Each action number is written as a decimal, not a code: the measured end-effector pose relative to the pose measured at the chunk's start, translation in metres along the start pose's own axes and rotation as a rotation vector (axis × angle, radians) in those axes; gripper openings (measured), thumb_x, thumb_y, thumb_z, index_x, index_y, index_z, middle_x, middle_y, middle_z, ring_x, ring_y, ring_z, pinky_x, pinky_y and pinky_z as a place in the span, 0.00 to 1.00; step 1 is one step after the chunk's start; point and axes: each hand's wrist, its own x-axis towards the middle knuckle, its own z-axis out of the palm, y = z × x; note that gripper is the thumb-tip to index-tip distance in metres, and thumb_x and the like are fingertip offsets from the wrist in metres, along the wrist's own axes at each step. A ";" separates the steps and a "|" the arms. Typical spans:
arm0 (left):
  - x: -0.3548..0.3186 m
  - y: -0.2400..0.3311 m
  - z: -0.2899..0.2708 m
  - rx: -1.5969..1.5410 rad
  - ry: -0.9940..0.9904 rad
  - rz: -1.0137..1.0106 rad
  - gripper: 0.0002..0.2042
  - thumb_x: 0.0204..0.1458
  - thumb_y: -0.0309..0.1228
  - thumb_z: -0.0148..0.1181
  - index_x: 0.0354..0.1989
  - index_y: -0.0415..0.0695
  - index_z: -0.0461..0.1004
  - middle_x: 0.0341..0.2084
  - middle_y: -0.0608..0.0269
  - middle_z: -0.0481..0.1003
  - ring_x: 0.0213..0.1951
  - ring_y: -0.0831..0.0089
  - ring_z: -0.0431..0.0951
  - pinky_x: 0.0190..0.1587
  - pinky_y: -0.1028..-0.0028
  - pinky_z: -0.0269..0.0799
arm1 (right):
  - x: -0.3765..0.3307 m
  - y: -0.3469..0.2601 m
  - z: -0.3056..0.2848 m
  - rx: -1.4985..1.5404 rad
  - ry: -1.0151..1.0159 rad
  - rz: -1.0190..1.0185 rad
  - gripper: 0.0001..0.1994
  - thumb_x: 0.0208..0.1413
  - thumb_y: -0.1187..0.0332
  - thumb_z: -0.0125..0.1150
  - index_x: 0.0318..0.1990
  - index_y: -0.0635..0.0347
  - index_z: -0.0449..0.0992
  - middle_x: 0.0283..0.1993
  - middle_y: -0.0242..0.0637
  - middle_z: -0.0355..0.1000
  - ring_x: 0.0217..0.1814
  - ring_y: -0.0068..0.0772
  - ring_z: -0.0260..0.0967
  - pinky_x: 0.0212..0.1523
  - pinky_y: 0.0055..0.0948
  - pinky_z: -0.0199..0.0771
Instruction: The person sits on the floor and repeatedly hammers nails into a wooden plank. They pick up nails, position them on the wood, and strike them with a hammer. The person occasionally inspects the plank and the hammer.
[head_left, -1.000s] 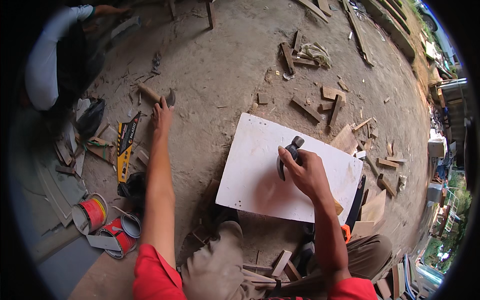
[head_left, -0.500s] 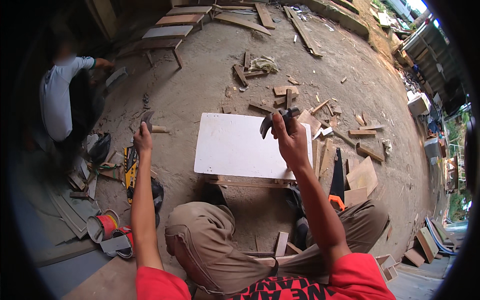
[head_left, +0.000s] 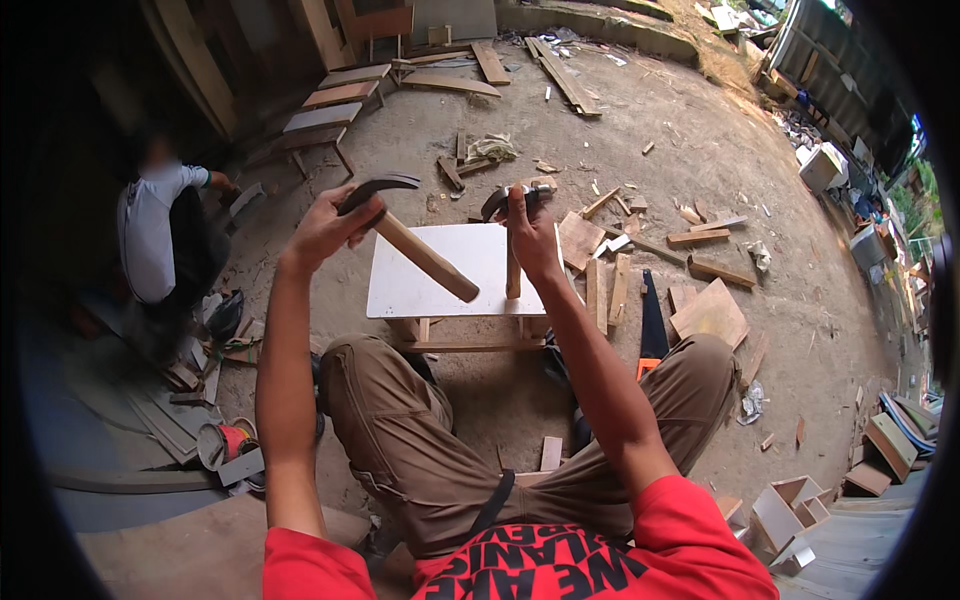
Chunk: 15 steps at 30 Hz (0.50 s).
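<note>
My left hand (head_left: pixel 325 232) is raised above the left part of a small low table with a white top (head_left: pixel 410 285). It grips a claw hammer (head_left: pixel 428 257) at its head, and the wooden handle slants down to the right over the top. In my right hand (head_left: pixel 532 240) is a second claw hammer (head_left: pixel 513 275), also held close under its dark head, its handle hanging down over the table's right part. The table stands in front of my bent knees, and its wooden legs and rail (head_left: pixel 470 347) show below the top.
A handsaw (head_left: pixel 654 318) with an orange handle lies right of the table, among wood offcuts (head_left: pixel 708 316). At left a person in a white shirt (head_left: pixel 148 240) crouches. Low benches (head_left: pixel 322 117) stand farther back. A paint can (head_left: pixel 226 443) sits near my left elbow.
My left hand has risen and moved right with its hammer, from beside the table to over it. My right hand and hammer appear farther left. My view has shifted, and my knees stand higher.
</note>
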 end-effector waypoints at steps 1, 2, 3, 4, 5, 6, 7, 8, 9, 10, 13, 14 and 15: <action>0.006 -0.005 0.022 -0.088 -0.040 0.049 0.25 0.53 0.57 0.63 0.40 0.43 0.74 0.21 0.73 0.69 0.21 0.86 0.67 0.22 0.82 0.61 | -0.002 0.002 -0.002 0.004 0.007 -0.019 0.27 0.67 0.45 0.47 0.31 0.63 0.75 0.27 0.30 0.69 0.30 0.21 0.62 0.32 0.26 0.63; 0.010 -0.003 0.046 -0.173 -0.085 0.099 0.27 0.54 0.58 0.61 0.41 0.43 0.74 0.22 0.72 0.70 0.23 0.85 0.69 0.25 0.81 0.63 | -0.002 0.009 -0.005 0.041 -0.015 -0.059 0.26 0.67 0.45 0.49 0.32 0.62 0.76 0.27 0.29 0.70 0.31 0.21 0.62 0.33 0.26 0.63; 0.011 0.004 0.069 -0.196 -0.094 0.068 0.27 0.54 0.58 0.61 0.43 0.43 0.74 0.22 0.72 0.69 0.24 0.87 0.68 0.24 0.82 0.61 | -0.004 0.006 -0.009 0.067 -0.014 -0.033 0.26 0.66 0.45 0.50 0.32 0.62 0.76 0.28 0.29 0.70 0.31 0.21 0.62 0.34 0.26 0.63; 0.009 0.009 0.083 -0.217 -0.095 0.030 0.26 0.54 0.58 0.61 0.44 0.44 0.73 0.22 0.73 0.69 0.24 0.88 0.68 0.22 0.84 0.59 | -0.008 -0.001 -0.009 0.096 -0.021 -0.002 0.26 0.66 0.45 0.51 0.32 0.62 0.76 0.28 0.29 0.70 0.32 0.20 0.62 0.34 0.26 0.63; 0.012 0.002 0.082 -0.149 -0.152 0.033 0.29 0.55 0.59 0.60 0.50 0.44 0.73 0.24 0.74 0.69 0.24 0.89 0.65 0.23 0.84 0.56 | -0.015 -0.011 -0.008 0.134 -0.045 0.054 0.25 0.65 0.45 0.54 0.33 0.61 0.77 0.28 0.28 0.70 0.32 0.19 0.61 0.35 0.25 0.62; 0.014 -0.005 0.082 -0.164 -0.129 0.075 0.29 0.55 0.59 0.59 0.50 0.44 0.73 0.24 0.75 0.68 0.24 0.89 0.64 0.23 0.84 0.56 | -0.018 -0.020 -0.008 0.149 -0.047 0.073 0.24 0.65 0.46 0.54 0.33 0.61 0.77 0.28 0.28 0.70 0.32 0.18 0.61 0.35 0.25 0.62; 0.017 -0.004 0.083 -0.173 -0.111 0.123 0.29 0.55 0.59 0.59 0.51 0.45 0.73 0.25 0.76 0.68 0.24 0.89 0.62 0.23 0.84 0.55 | -0.019 -0.028 -0.010 0.166 -0.044 0.087 0.24 0.65 0.46 0.54 0.34 0.61 0.78 0.28 0.27 0.70 0.32 0.18 0.60 0.35 0.25 0.62; 0.020 -0.004 0.085 -0.183 -0.091 0.169 0.30 0.55 0.60 0.58 0.52 0.45 0.73 0.25 0.78 0.67 0.24 0.90 0.61 0.23 0.84 0.54 | -0.020 -0.031 -0.012 0.184 -0.042 0.101 0.24 0.65 0.46 0.54 0.34 0.62 0.78 0.28 0.27 0.70 0.32 0.18 0.60 0.35 0.25 0.62; 0.024 -0.009 0.086 -0.210 -0.099 0.212 0.30 0.56 0.59 0.59 0.54 0.46 0.73 0.26 0.80 0.66 0.25 0.91 0.59 0.23 0.84 0.52 | -0.021 -0.030 -0.018 0.170 -0.087 0.117 0.23 0.65 0.47 0.54 0.38 0.62 0.79 0.31 0.28 0.72 0.36 0.19 0.63 0.39 0.25 0.64; 0.032 -0.017 0.085 -0.237 -0.086 0.197 0.30 0.56 0.59 0.59 0.55 0.46 0.73 0.26 0.80 0.66 0.25 0.91 0.59 0.22 0.84 0.52 | -0.019 -0.028 -0.022 0.148 -0.099 0.110 0.23 0.66 0.48 0.54 0.39 0.62 0.78 0.32 0.28 0.72 0.38 0.20 0.63 0.41 0.26 0.64; 0.041 -0.035 0.090 -0.302 -0.061 0.137 0.30 0.55 0.57 0.61 0.58 0.47 0.73 0.27 0.80 0.67 0.24 0.91 0.59 0.22 0.85 0.51 | -0.018 -0.024 -0.031 0.054 -0.164 0.163 0.23 0.67 0.48 0.52 0.42 0.63 0.78 0.39 0.30 0.73 0.44 0.22 0.65 0.50 0.28 0.65; 0.042 -0.036 0.093 -0.298 -0.061 0.137 0.29 0.55 0.56 0.62 0.57 0.46 0.73 0.29 0.78 0.68 0.26 0.90 0.61 0.24 0.84 0.54 | -0.016 -0.024 -0.032 0.063 -0.212 0.172 0.22 0.67 0.49 0.52 0.43 0.62 0.77 0.39 0.27 0.72 0.43 0.20 0.63 0.49 0.25 0.64; 0.042 -0.038 0.099 -0.272 -0.089 0.148 0.28 0.54 0.54 0.64 0.55 0.45 0.74 0.32 0.76 0.69 0.29 0.88 0.63 0.27 0.84 0.57 | -0.013 -0.024 -0.033 0.072 -0.261 0.181 0.21 0.67 0.49 0.53 0.44 0.60 0.76 0.38 0.25 0.71 0.42 0.18 0.61 0.47 0.23 0.63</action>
